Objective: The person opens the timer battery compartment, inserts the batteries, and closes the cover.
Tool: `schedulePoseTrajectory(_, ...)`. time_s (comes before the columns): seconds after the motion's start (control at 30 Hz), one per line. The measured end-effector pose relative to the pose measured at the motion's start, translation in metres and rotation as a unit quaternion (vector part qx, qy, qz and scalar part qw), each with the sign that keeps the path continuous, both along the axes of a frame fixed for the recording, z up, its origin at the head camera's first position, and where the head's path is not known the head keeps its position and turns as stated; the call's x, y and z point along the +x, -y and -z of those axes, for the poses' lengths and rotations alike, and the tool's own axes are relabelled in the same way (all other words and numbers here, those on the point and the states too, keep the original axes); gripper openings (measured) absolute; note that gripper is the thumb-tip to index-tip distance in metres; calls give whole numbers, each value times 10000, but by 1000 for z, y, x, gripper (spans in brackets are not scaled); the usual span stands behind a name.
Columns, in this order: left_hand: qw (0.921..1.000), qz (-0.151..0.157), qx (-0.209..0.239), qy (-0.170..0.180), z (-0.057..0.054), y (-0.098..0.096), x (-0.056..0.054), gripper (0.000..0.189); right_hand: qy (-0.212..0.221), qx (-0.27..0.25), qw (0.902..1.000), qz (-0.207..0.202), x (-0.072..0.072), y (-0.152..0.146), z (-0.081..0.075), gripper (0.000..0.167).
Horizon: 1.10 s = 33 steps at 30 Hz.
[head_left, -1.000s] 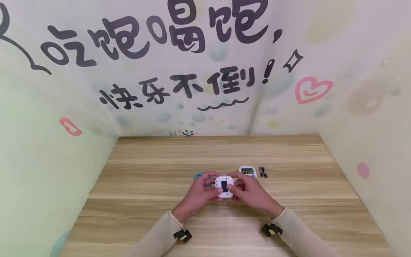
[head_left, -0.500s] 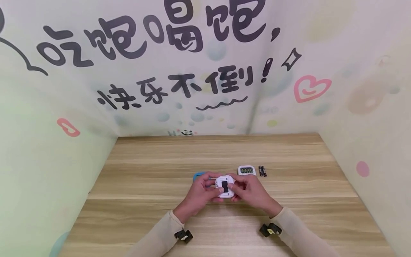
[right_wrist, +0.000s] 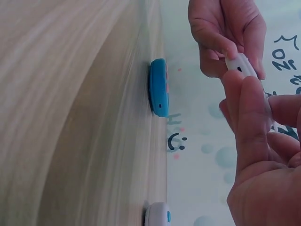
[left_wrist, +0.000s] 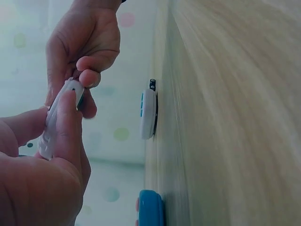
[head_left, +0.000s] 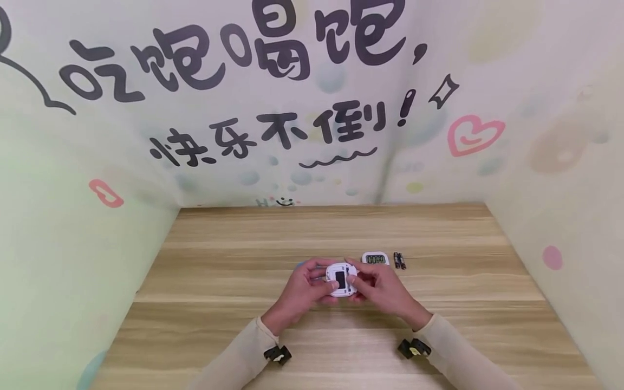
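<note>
Pinching the white device (head_left: pixel 340 279), left hand (head_left: pixel 304 287) and right hand (head_left: pixel 382 288) newly bared a dark strip (head_left: pixel 348 271) beside the right thumb (head_left: pixel 356 283), perhaps an opened slot.

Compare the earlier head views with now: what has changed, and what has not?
The held white timer has risen slightly in the head view, and a dark strip now shows near its right edge. The left hand and right hand still hold it; nothing was released. The tabletop white timer and two batteries stayed put.
</note>
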<state>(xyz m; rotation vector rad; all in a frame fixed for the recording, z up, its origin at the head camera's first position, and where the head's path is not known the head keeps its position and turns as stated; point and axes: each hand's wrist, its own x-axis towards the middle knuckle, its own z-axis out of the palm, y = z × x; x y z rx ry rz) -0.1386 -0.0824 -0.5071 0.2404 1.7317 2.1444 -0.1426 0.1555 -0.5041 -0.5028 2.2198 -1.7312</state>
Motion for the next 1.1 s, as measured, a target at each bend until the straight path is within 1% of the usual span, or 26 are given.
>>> schedulePoseTrajectory(0.1,9999,-138,-20,73,0,1,-2,51,58,-34,9997,248,1,0,-5,45)
schedulePoseTrajectory(0.17,9996,-227,-32,152,2,3,-3,51,73,-72,9989,455,1,0,-7,38)
schedulePoseTrajectory(0.23,9992,-312,-18,230,3,5,-3,52,74,-69,9983,577,2,0,-8,31)
schedulePoseTrajectory(0.33,9990,-344,3,276,4,9,-4,53,16,207,9976,667,2,-2,-8,25)
schedulePoseTrajectory(0.47,9992,-283,12,298,6,14,-4,55,-7,683,9963,524,1,-7,-4,29)
schedulePoseTrajectory(0.53,9991,-263,23,323,8,17,-3,55,-25,821,9958,406,2,-10,-2,31)
schedulePoseTrajectory(0.63,9990,-273,26,362,12,21,-3,55,-271,1105,9930,302,2,-17,4,31)
schedulePoseTrajectory(0.77,9988,-313,-5,381,15,27,-2,55,-511,1292,9900,262,4,-29,12,30)
schedulePoseTrajectory(0.9,9988,-342,-13,353,13,31,-2,55,-332,1358,9901,148,6,-38,19,27)
schedulePoseTrajectory(1.03,9989,-297,-10,352,10,31,-1,56,-148,1454,9890,-235,7,-42,25,19)
schedulePoseTrajectory(1.1,9989,-275,-5,379,9,31,-1,55,-153,1463,9881,-457,6,-42,28,17)
